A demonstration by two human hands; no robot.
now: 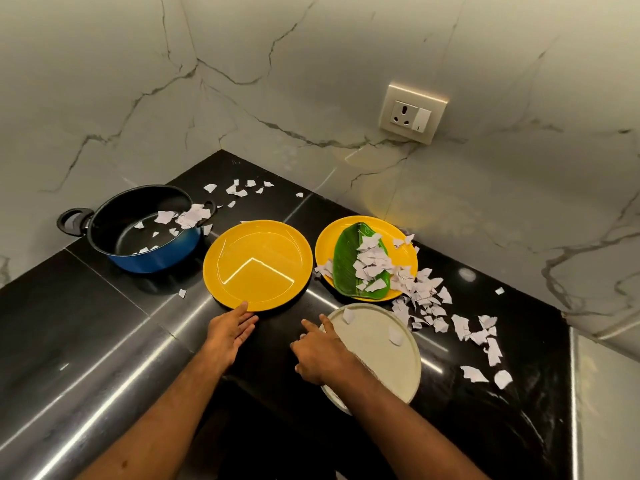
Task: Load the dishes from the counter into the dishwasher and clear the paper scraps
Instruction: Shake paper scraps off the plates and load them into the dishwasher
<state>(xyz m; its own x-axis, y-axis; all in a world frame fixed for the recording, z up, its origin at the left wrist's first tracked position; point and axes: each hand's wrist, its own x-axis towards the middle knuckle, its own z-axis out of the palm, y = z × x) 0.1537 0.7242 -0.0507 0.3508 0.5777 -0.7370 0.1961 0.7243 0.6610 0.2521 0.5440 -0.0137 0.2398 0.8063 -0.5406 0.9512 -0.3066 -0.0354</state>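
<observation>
An empty yellow plate [258,265] lies on the black counter [86,323]. My left hand [230,332] is flat and open, its fingertips touching the plate's near rim. To the right, a second yellow plate [329,240] carries a green leaf-shaped dish [346,258] heaped with white paper scraps [375,263]. A cream round plate [381,355] with two scraps on it sits nearest to me; my right hand [320,351] rests on its left edge, index finger stretched out, holding nothing. A blue pot [149,233] with black handles at the left holds more scraps.
Torn paper [429,299] is strewn across the counter right of the plates and behind the pot [239,190]. Marble walls close the corner, with a wall socket [410,114] at the right. The counter's right edge [571,375] drops off beyond the scraps.
</observation>
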